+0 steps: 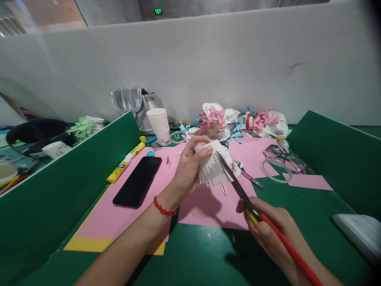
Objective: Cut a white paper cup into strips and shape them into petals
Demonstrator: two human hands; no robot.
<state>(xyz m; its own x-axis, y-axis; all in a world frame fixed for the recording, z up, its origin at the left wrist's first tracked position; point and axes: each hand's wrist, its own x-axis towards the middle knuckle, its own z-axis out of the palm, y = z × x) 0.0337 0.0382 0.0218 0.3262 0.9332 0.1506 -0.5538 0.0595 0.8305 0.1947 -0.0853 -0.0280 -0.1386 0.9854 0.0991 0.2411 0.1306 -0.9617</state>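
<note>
My left hand (190, 165), with a red bracelet at the wrist, grips a white paper cup (212, 163) whose wall is cut into narrow strips along its lower edge. My right hand (268, 226) is closed round scissors (242, 194) with red and yellow handles. Their dark blades point up and left and lie against the right part of the cup wall. Whether the blades are parted is hard to tell. Beneath both hands lie pink paper sheets (205, 210) on the green table (208, 254).
A black phone (137, 182) and yellow glue sticks (126, 163) lie left. Behind stand stacked paper cups (159, 125), a silver bag (131, 103) and paper flowers (216, 117). Right are eyeglasses (294, 163), a tape ring (276, 171) and a small bottle (282, 143). Green partitions (336, 159) flank the table.
</note>
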